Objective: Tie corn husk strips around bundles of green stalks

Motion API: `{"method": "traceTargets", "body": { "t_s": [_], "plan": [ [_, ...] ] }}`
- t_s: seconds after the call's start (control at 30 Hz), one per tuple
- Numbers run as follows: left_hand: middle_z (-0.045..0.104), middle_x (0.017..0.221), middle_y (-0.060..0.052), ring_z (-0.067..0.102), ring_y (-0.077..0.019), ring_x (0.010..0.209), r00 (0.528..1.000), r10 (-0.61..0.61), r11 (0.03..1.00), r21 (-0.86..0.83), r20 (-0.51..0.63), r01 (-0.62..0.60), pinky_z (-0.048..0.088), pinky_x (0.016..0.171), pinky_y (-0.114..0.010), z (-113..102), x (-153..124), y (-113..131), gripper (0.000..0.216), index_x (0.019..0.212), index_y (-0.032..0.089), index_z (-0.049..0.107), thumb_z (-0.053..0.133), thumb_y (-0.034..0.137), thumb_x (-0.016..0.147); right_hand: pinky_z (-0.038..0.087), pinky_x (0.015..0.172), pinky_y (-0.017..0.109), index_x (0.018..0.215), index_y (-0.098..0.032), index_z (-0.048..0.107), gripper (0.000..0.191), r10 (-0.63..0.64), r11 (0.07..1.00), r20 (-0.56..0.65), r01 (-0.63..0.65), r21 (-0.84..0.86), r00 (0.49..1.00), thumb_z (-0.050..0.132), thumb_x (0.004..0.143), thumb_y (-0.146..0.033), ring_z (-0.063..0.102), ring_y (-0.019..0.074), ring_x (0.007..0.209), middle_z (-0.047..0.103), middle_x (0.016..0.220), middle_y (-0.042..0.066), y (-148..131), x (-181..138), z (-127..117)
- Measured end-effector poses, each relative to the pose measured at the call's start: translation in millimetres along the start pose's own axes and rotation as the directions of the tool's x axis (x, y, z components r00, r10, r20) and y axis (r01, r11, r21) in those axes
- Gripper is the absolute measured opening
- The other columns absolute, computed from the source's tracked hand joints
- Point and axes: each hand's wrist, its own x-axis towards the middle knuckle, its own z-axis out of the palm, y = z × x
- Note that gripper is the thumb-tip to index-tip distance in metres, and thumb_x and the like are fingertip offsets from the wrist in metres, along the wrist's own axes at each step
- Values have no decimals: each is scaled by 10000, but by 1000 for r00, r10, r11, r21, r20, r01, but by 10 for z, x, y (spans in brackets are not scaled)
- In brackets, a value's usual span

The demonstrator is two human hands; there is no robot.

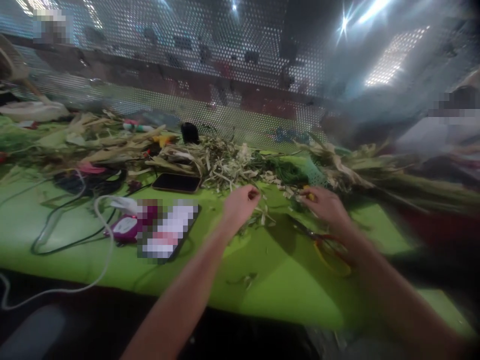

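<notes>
My left hand is over the middle of the green tabletop, its fingers curled into a pinch. What sits in that pinch, if anything, is too small to make out. To its right, my right hand has its thumb and fingertips pressed together on a small yellow piece, blurred and of unclear kind. A pair of scissors with yellow and orange handles lies beside my right wrist, partly behind the forearm. Pale plant scraps are scattered below and between the hands.
Dry husks and leafy stalks heap along the back. On the left are a dark phone, a lit-screen device, a purple power block and a looping white cable. A perforated screen stands behind; a person is at right.
</notes>
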Motion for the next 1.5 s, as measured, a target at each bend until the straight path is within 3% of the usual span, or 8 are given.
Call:
{"method": "traceTargets", "body": {
  "t_s": [0.3, 0.5, 0.73, 0.9, 1.03, 1.17, 1.3, 1.5],
  "plan": [
    [728, 899, -67, 639, -194, 808, 998, -15, 998, -62, -65, 11, 458, 752, -305, -68, 59, -64, 169, 892, 191, 716, 594, 296, 843, 413, 664, 297, 911, -200, 723, 254, 184, 905, 125, -118, -409, 975, 529, 849, -351, 634, 226, 868, 699, 1032, 106, -67, 256, 171],
    [708, 880, -89, 620, -221, 786, 983, 78, 994, 57, 164, -89, 455, 769, -332, 44, 77, -187, 102, 810, 193, 732, 710, 209, 712, 424, 696, 298, 1000, -237, 699, 258, 204, 920, 199, -118, -374, 958, 586, 770, -261, 644, 237, 933, 718, 1056, 70, -16, 276, 163],
    [625, 765, -96, 597, -285, 854, 973, 128, 977, 141, 192, -157, 449, 827, -402, 205, 51, -283, 90, 661, 187, 676, 722, 115, 636, 419, 692, 316, 1095, -240, 691, 329, 276, 889, 257, -144, -434, 926, 556, 795, -240, 659, 264, 923, 723, 1068, 103, -18, 220, 116],
    [600, 732, -82, 589, -274, 864, 975, 103, 976, 168, 197, -138, 448, 846, -388, 192, 46, -285, 132, 607, 189, 611, 724, 124, 629, 411, 673, 317, 942, -235, 721, 226, 249, 899, 242, -131, -419, 938, 593, 793, -347, 652, 262, 842, 728, 949, 94, 46, 145, 52],
    [639, 803, -85, 591, -255, 871, 976, 97, 975, 177, 197, -132, 454, 822, -351, 184, 36, -277, 154, 748, 184, 652, 737, 130, 631, 376, 614, 301, 813, -231, 718, 175, 272, 893, 261, -142, -427, 926, 604, 775, -358, 631, 240, 765, 724, 869, 87, 55, 101, 3],
    [667, 929, -97, 601, -246, 905, 955, 74, 941, 296, 288, -162, 462, 792, -333, 185, 39, -269, 176, 885, 175, 671, 695, 205, 713, 369, 610, 288, 814, -229, 698, 160, 252, 935, 259, -165, -315, 933, 594, 765, -341, 617, 216, 760, 721, 904, 61, 28, 84, -75],
    [674, 969, -110, 606, -256, 915, 939, 62, 908, 372, 339, -194, 463, 753, -337, 180, 46, -255, 121, 862, 168, 663, 622, 225, 764, 402, 684, 306, 873, -236, 689, 165, 219, 968, 192, -188, -166, 957, 594, 765, -318, 628, 231, 818, 727, 947, 45, -3, 52, -160],
    [688, 890, -78, 604, -193, 769, 957, -18, 992, 121, 289, -18, 450, 694, -310, 143, 85, -252, 110, 864, 174, 635, 623, 250, 786, 437, 771, 334, 955, -229, 691, 216, 179, 984, 140, -176, -30, 974, 603, 764, -281, 656, 249, 875, 736, 959, 47, -13, -1, -148]
  ]
}}
